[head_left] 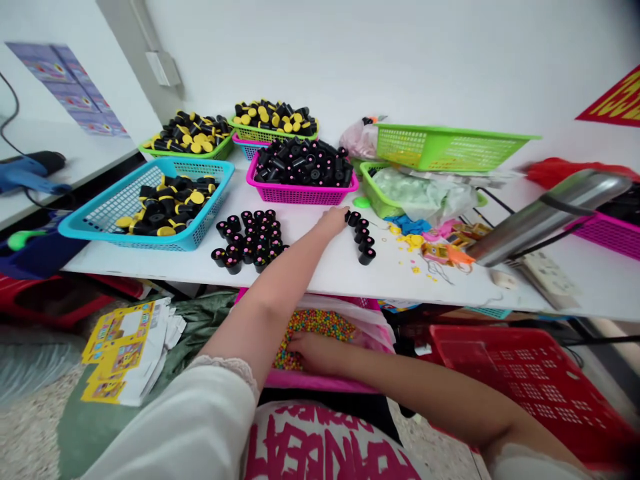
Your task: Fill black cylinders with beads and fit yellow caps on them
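Observation:
My left hand (333,218) reaches across the white table (310,273), fingers pinched on a small black tube at the near end of a short row of black tubes (364,239). A cluster of upright black tubes (250,239) stands to the left of my arm. My right hand (315,352) is down in my lap, resting in a pink basket of small colourful beads (313,327), its fingers curled into them. A pink basket of black tubes (303,175) sits just beyond my left hand.
A blue basket (150,203) and two green baskets (187,137) hold black tubes with yellow caps. An empty green basket (445,145), plastic bags, yellow bits, a metal cylinder (545,213) and a power strip lie to the right. A red crate (530,380) stands below.

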Tool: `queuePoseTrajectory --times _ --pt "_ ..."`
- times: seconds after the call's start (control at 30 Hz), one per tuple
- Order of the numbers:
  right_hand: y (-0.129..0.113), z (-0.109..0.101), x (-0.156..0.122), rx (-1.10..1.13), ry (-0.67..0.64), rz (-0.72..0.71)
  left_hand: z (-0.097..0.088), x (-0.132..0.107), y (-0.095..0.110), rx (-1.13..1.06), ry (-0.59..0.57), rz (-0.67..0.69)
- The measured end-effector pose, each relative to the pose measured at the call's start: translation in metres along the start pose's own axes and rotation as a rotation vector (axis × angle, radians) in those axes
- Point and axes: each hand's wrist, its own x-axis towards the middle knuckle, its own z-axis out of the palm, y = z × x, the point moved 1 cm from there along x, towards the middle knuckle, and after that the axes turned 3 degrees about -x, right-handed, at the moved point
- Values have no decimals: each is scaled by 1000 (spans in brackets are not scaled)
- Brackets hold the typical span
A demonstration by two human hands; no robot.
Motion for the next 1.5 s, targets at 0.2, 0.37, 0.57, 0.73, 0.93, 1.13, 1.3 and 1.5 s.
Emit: queuePoseTrajectory --times 0.2,0.37,0.57,0.73,0.93,1.13,1.3,1.5 --pt "11 1 -5 102 39 8 -12 -21 5 -2 20 -7" --pt "15 -1 -8 321 72 72 -49 -115 17 -105 88 273" --pt "15 -13 -21 448 119 101 -42 -257 -33 -220 -237 145" --pt "6 -28 -32 405 289 55 -5 -307 -80 -129 -288 -122" --pt "-8 -37 -33 177 445 -125 10 -314 -85 -133 -222 -209" --pt "-27 -48 -33 -297 284 -201 8 -312 -81 -153 -212 -186" --pt "-39 -56 -35 -456 283 -260 7 -313 -81 -173 -164 -171" --pt "-39 -57 -36 -441 255 -287 4 -314 -79 -200 -154 -181"
